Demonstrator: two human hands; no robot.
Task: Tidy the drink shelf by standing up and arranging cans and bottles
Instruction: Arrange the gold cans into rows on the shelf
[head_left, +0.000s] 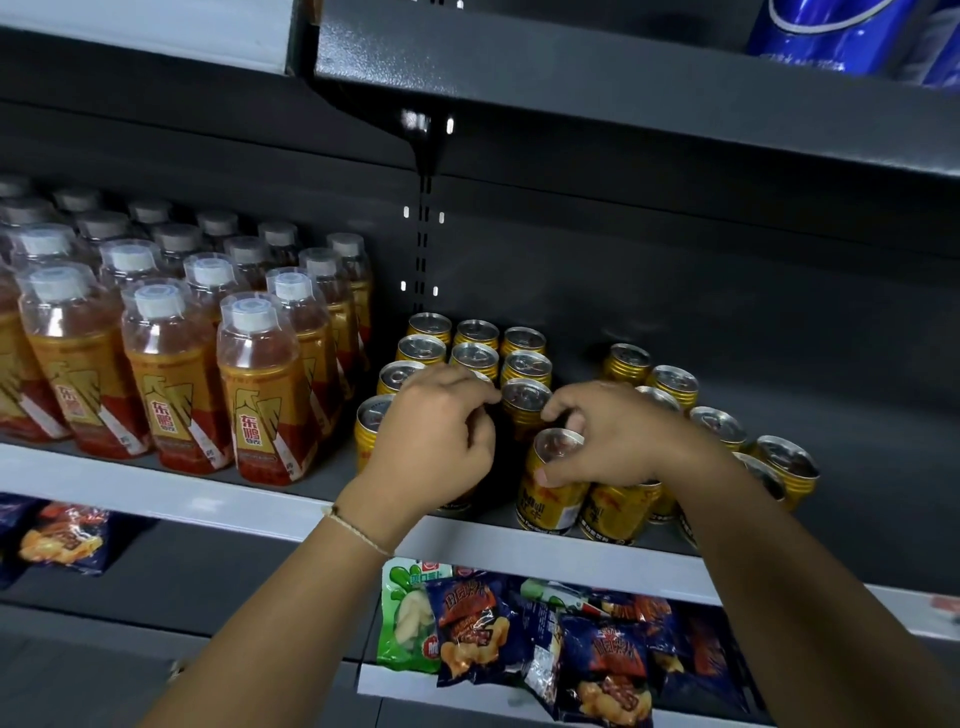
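Observation:
Gold drink cans stand upright in tidy rows at the middle of the dark shelf. My left hand is curled over the top of a front-row can; my palm hides most of what it covers. My right hand grips another gold can at the shelf front, thumb on its side and fingers over its lid. More gold cans stand in a looser, uneven group to the right, some behind my right wrist.
Rows of orange bottles with white caps fill the shelf's left part. Snack packets lie on the shelf below. Blue cans stand on the shelf above, whose underside hangs low overhead. Bare shelf shows behind the right-hand cans.

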